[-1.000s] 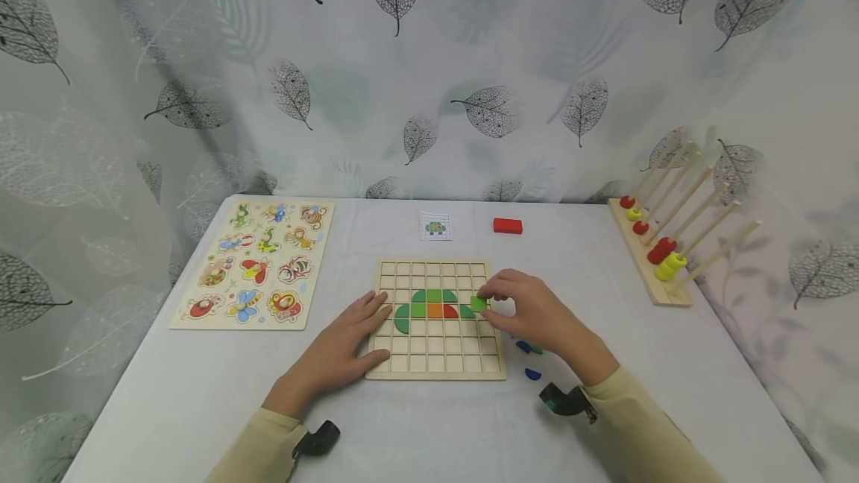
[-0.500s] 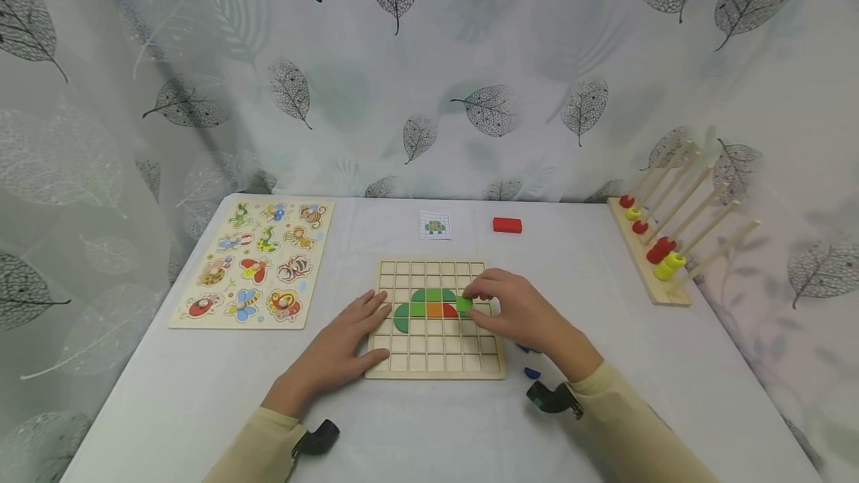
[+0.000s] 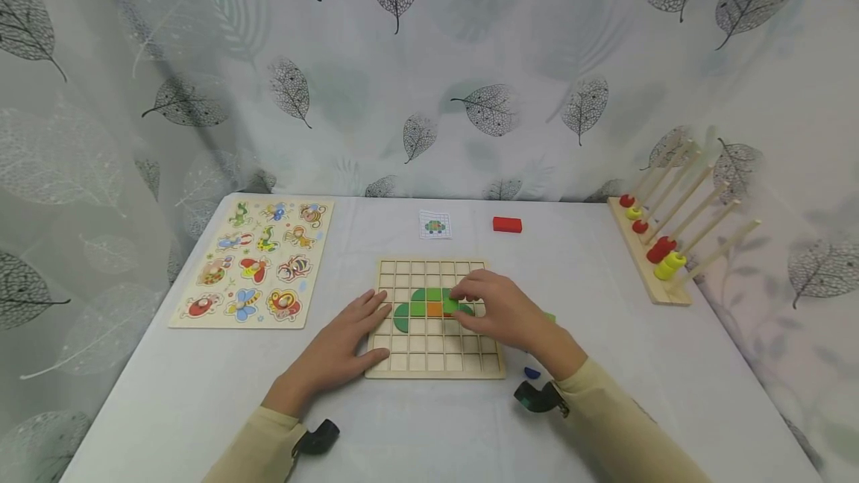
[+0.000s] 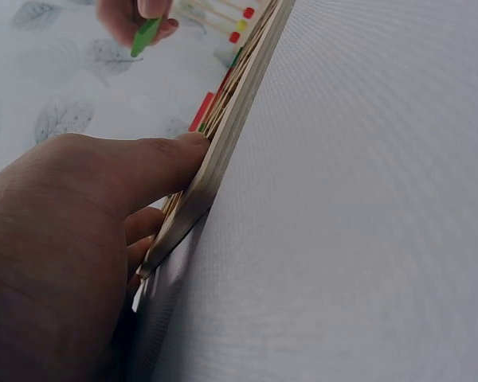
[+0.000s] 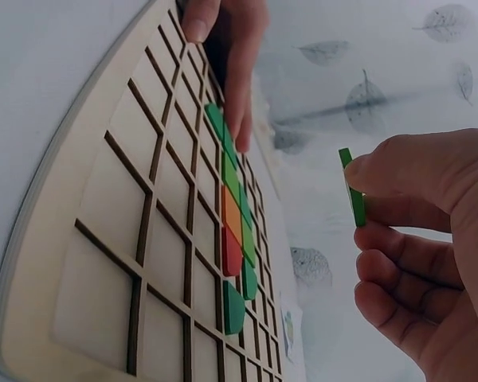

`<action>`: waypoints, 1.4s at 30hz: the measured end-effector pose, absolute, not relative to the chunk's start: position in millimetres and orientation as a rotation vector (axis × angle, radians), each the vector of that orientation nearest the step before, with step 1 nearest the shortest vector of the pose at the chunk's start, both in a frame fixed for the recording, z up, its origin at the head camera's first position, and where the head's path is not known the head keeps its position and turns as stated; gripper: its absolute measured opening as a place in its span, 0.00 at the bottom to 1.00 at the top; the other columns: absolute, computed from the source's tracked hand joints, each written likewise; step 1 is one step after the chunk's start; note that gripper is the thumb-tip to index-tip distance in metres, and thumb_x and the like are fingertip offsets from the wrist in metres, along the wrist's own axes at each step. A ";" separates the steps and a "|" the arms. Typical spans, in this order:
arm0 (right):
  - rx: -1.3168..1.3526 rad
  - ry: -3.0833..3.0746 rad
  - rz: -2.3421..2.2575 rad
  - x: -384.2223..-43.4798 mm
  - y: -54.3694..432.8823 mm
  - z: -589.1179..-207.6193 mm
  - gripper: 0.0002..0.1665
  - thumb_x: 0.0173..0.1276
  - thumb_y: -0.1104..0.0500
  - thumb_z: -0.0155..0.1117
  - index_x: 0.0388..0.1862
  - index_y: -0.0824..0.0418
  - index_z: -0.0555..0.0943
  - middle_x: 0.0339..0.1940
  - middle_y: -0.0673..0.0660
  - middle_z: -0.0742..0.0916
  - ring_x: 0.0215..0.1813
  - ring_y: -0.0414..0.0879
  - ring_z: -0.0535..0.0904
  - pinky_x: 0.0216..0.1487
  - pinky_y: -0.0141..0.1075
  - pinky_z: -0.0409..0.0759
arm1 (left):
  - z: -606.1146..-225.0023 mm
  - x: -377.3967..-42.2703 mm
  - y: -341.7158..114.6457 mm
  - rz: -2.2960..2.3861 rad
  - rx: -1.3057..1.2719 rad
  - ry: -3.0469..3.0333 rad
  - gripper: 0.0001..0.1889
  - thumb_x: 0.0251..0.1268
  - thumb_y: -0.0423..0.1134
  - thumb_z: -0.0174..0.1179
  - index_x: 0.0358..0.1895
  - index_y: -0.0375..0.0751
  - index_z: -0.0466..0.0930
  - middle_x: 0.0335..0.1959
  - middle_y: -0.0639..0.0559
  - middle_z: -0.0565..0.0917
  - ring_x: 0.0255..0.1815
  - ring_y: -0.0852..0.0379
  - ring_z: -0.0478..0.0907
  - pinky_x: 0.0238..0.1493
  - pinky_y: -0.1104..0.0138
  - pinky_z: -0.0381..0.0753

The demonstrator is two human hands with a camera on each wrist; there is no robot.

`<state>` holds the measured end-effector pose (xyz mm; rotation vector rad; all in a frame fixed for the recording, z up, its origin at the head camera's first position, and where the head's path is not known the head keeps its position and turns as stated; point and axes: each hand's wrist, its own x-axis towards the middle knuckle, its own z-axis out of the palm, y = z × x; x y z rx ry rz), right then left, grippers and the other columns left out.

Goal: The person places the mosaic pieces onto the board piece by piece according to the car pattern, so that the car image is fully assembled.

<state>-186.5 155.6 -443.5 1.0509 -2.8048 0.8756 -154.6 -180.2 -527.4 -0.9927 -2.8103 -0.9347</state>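
The right hand (image 3: 496, 311) pinches a small, flat, bright-green tile (image 5: 352, 187) between thumb and fingertips, its thin edge showing in the right wrist view. The tile sits at the fingertips, raised clear of the gridded wooden board (image 3: 436, 375); from the head view it overlaps the red piece (image 5: 232, 253) beside the orange square (image 5: 231, 208). The right forearm reaches in over the board's right side, the other fingers curled behind the pinch. The left hand (image 3: 345, 345) lies with fingers extended and thumb apart, resting on the board's left edge. Green pieces (image 3: 401, 317) adjoin the orange square in the grid. Beyond the board, a printed card (image 3: 436, 226) and a red block (image 3: 507, 224) lie on the table (image 3: 429, 431).
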 end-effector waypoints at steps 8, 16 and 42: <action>1.057 -2.814 0.862 -188.5 144.8 -451.2 0.11 0.69 0.58 0.79 0.49 0.54 0.91 0.45 0.46 0.88 0.47 0.48 0.84 0.50 0.38 0.86 | -527.1 -154.2 -179.6 -0.933 -0.990 -2.806 0.41 0.74 0.56 0.67 0.83 0.40 0.69 0.87 0.47 0.62 0.88 0.44 0.51 0.82 0.41 0.61; 1.076 -2.815 0.842 -187.5 135.5 -455.0 0.12 0.68 0.59 0.81 0.49 0.54 0.92 0.44 0.47 0.88 0.46 0.43 0.81 0.50 0.38 0.85 | -525.9 -154.2 -179.2 -0.940 -0.981 -2.817 0.41 0.74 0.56 0.68 0.83 0.41 0.68 0.87 0.47 0.62 0.89 0.44 0.51 0.81 0.41 0.61; 1.104 -2.837 0.831 -186.5 111.6 -459.6 0.14 0.68 0.57 0.82 0.51 0.56 0.92 0.46 0.48 0.88 0.48 0.42 0.81 0.51 0.35 0.86 | -526.3 -153.2 -180.1 -0.956 -0.959 -2.853 0.41 0.75 0.58 0.66 0.85 0.44 0.67 0.88 0.52 0.60 0.89 0.49 0.49 0.83 0.44 0.59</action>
